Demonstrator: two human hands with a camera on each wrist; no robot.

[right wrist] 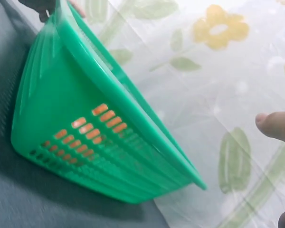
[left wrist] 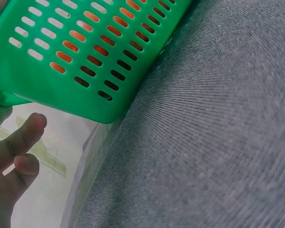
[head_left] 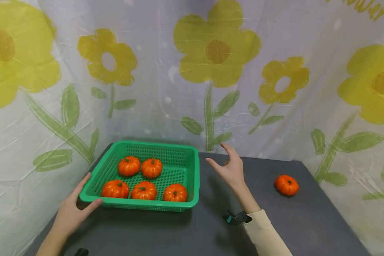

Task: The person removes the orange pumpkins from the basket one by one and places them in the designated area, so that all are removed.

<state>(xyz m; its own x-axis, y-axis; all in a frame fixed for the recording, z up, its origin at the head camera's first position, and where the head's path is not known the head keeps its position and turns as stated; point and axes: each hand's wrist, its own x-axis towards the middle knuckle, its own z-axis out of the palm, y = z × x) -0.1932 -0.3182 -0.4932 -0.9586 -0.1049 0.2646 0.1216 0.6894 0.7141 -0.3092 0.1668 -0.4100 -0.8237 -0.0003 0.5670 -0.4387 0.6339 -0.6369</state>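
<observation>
A green perforated plastic basket (head_left: pixel 140 204) stands on the left part of the dark table, with several small orange pumpkins (head_left: pixel 144 190) inside. My left hand (head_left: pixel 71 213) is spread around the basket's front left corner, its thumb at the front rim and its fingers along the left side. In the left wrist view, fingers (left wrist: pixel 23 137) show below the basket's edge (left wrist: pixel 61 107). Right of the basket, my right hand (head_left: pixel 232 170) is raised over the table, thumb and index finger wide apart with nothing between them. Farther right lies a single orange pumpkin (head_left: pixel 286 185).
The grey table (head_left: pixel 307 220) reaches a pale sheet (head_left: pixel 153 106) painted with yellow flowers at the back and both sides. A dark band (head_left: pixel 238 217) circles my right wrist. A small black object (head_left: pixel 81 252) shows at the bottom edge.
</observation>
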